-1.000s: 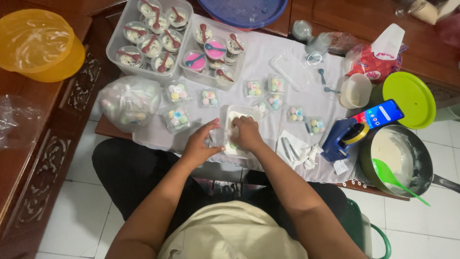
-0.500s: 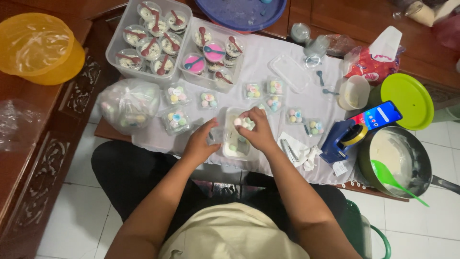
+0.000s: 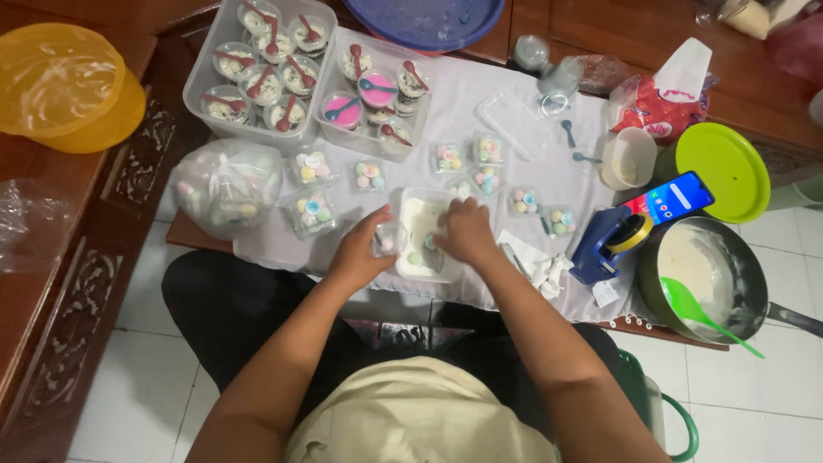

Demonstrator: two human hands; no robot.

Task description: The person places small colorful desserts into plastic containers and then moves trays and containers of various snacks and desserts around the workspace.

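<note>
Work in hand: we are filling a clear plastic tray (image 3: 420, 233) that sits on the white cloth (image 3: 523, 163) at the near edge of the low table, with small pastel sweets going into it.
Where the tray lies: just in front of us, between both hands, with its long side running away from us; a pale dusting covers its floor.
Left hand (image 3: 364, 250): we rest it on the tray's left wall, fingers curled close around a small clear packet; what sits inside the packet is too small to tell.
Right hand (image 3: 465, 231): we hold it over the tray's right half, fingers bent down and drawn near together, tips touching or just above a green sweet (image 3: 415, 257); whether they pinch it we cannot tell.
Doing it well: we judge it best to brace the tray with the left hand, so it does not slide on the cloth, and to set each sweet down lightly, apart from its neighbours.
Care: we keep the right wrist clear of the small filled packets (image 3: 524, 202) just beside it.
Around us: a blue tape dispenser (image 3: 610, 244) and a pan (image 3: 705, 276) with a green spoon stand to the right, well apart from the tray.
</note>
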